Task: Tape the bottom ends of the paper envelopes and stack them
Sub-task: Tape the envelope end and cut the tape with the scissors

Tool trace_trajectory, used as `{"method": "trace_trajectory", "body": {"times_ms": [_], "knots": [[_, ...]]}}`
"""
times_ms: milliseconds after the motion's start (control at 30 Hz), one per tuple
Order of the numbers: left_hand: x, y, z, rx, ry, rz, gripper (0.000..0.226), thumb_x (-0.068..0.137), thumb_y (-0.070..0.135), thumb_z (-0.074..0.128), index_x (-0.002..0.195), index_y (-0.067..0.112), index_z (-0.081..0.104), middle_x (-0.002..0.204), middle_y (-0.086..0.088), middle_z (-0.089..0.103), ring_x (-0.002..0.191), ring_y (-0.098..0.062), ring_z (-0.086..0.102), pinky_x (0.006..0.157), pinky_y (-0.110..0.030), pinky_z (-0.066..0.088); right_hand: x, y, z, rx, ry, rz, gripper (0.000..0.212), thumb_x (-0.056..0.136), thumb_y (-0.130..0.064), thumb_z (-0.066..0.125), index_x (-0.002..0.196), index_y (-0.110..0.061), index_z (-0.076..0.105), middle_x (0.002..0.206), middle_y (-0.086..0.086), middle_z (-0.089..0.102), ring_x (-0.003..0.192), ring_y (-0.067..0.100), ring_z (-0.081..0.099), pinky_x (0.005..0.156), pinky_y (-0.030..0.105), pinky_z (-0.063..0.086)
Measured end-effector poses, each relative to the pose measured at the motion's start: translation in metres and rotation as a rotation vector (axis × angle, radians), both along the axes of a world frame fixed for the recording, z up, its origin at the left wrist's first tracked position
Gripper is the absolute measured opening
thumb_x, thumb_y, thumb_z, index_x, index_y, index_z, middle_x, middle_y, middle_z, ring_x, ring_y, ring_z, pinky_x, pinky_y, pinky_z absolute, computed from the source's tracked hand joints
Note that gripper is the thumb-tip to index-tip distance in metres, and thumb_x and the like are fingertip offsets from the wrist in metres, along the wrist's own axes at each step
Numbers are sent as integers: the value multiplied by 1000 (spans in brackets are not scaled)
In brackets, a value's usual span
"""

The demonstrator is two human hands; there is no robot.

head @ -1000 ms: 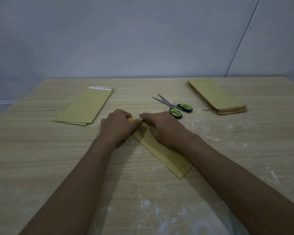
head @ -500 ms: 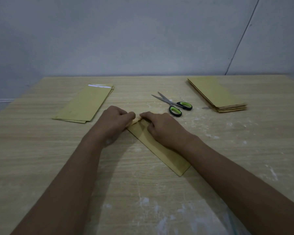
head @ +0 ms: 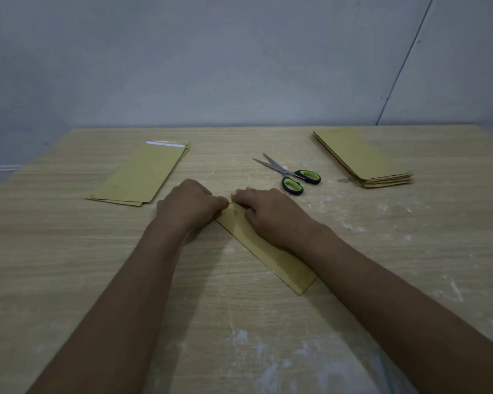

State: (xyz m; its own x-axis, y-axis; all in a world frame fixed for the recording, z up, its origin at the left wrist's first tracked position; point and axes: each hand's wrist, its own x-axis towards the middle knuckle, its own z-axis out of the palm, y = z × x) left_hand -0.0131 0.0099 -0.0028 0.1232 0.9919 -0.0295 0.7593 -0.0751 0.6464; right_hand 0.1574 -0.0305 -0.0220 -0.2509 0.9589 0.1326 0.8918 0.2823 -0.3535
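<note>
A tan paper envelope (head: 282, 265) lies slanted on the wooden table (head: 69, 265), its near end pointing to the lower right. My left hand (head: 188, 203) is curled at the envelope's far end, with thumb and forefinger pinching that end. My right hand (head: 271, 214) rests flat on the envelope, its fingertips pressing at the same far edge beside the left thumb. The far end itself is mostly hidden under the fingers, and no tape shows there. At the back left lies a low stack of envelopes (head: 143, 174) with a white strip at its far end.
A thicker stack of tan envelopes (head: 359, 157) sits at the back right. Scissors (head: 291, 174) with black and green handles lie just behind my right hand, blades open and pointing left. White dusty smears mark the table's near and right side. A grey wall stands behind.
A small orange-yellow bit seen at my left fingertips a second ago is now hidden. Both hands stay at the envelope's far end with only slight finger shifts.
</note>
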Motion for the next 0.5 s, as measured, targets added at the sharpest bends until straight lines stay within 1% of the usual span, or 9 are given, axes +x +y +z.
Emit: {"method": "trace_trajectory", "body": {"times_ms": [33, 100, 167, 233, 267, 333, 367, 433, 500], "knots": [[1, 0, 0, -2, -6, 10, 40, 50, 50, 59, 38, 12, 50, 42, 3, 39, 84, -38, 64, 69, -38, 40, 0, -1, 1, -5, 8, 5, 50, 99, -11, 42, 147, -24, 45, 152, 2, 45, 144, 19, 35, 115, 37, 31], [3, 1, 0, 4, -15, 14, 43, 50, 52, 61, 40, 12, 48, 42, 2, 39, 85, -39, 64, 68, -37, 37, 1, -4, 3, -26, 13, 30, 52, 100, -11, 39, 149, -30, 40, 154, 3, 41, 146, 18, 31, 117, 33, 27], [2, 1, -1, 0, -40, 22, 48, 54, 57, 68, 43, 13, 50, 43, 1, 40, 83, -39, 63, 66, -33, 35, 0, -5, 6, -55, -50, 67, 49, 104, -16, 36, 151, -31, 37, 158, 5, 34, 148, 19, 25, 118, 31, 22], [-2, 1, -2, 0, -48, 27, 51, 59, 57, 71, 45, 12, 52, 42, 2, 42, 67, -40, 59, 61, -31, 35, -2, -6, 8, -63, -102, 74, 48, 105, -20, 34, 152, -28, 35, 160, 6, 30, 149, 20, 23, 117, 30, 20], [-4, 1, -2, -6, -63, 29, 51, 64, 54, 72, 45, 12, 51, 40, 4, 40, 56, -34, 52, 58, -30, 34, -4, -7, 8, -64, -117, 65, 48, 104, -21, 34, 152, -27, 35, 160, 7, 30, 149, 21, 23, 117, 30, 20], [-10, 3, 0, -56, -135, 39, 52, 78, 45, 75, 46, 16, 46, 38, 7, 34, 45, -18, 38, 53, -28, 29, -8, -7, 8, -45, -161, 46, 49, 103, -24, 36, 152, -25, 36, 160, 6, 29, 148, 22, 24, 118, 37, 25], [-12, 5, 2, -84, -171, 43, 52, 83, 45, 73, 48, 18, 45, 39, 6, 34, 43, -16, 35, 53, -27, 27, -10, -7, 8, -25, -187, 38, 50, 101, -27, 36, 151, -24, 37, 160, 5, 30, 148, 23, 25, 116, 41, 27], [-16, 8, 6, -115, -213, 55, 51, 85, 51, 69, 53, 14, 54, 38, 5, 41, 41, -16, 40, 54, -28, 31, -13, -8, 8, -6, -188, 41, 55, 96, -31, 33, 149, -21, 43, 157, 3, 36, 144, 24, 32, 114, 46, 31], [-18, 9, 7, -115, -218, 48, 49, 85, 50, 68, 57, 11, 59, 40, 1, 45, 42, -17, 42, 56, -29, 33, -11, -9, 10, -36, -149, 45, 53, 98, -27, 36, 150, -20, 40, 156, 4, 38, 144, 23, 32, 114, 44, 30]]}}
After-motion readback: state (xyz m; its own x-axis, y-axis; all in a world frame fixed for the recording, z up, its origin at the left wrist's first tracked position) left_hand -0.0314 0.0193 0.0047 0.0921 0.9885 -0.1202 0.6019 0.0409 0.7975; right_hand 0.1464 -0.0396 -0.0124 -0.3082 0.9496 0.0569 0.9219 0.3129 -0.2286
